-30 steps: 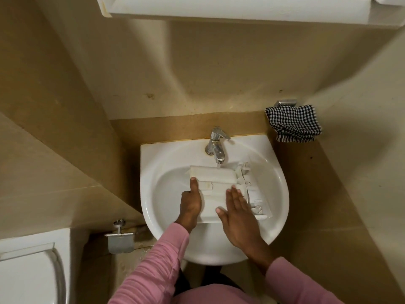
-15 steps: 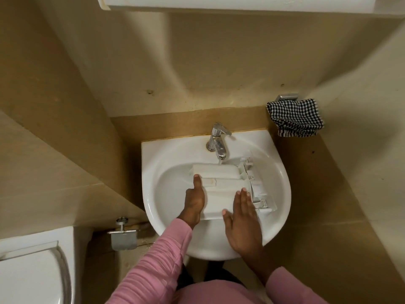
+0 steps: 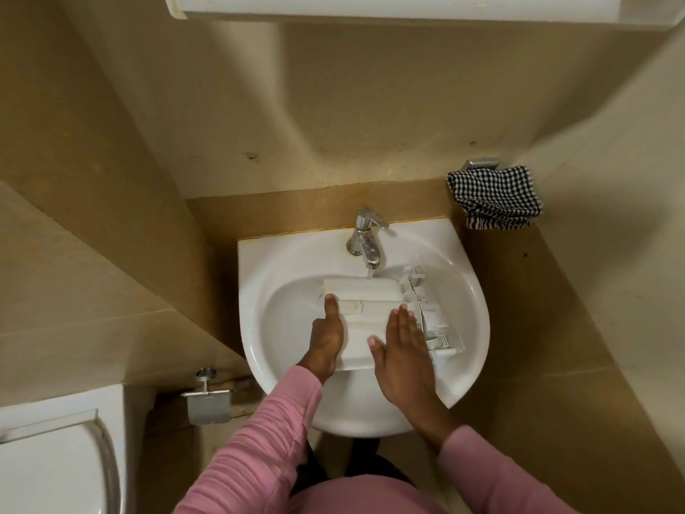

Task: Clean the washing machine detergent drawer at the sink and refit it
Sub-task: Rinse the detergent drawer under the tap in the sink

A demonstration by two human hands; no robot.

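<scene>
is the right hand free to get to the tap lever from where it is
Probably yes. The right hand lies flat on the drawer, gripping nothing; only the low drawer sits between it and the tap, and the left hand holds the drawer.

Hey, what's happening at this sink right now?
A person in pink sleeves is washing a white detergent drawer in the sink, right under the tap, where a thin stream of water seems to run. The left hand holds the drawer's left edge, thumb on top, while the right hand lies flat on it with straight fingers. A checked cloth hangs on the wall to the right.
</scene>
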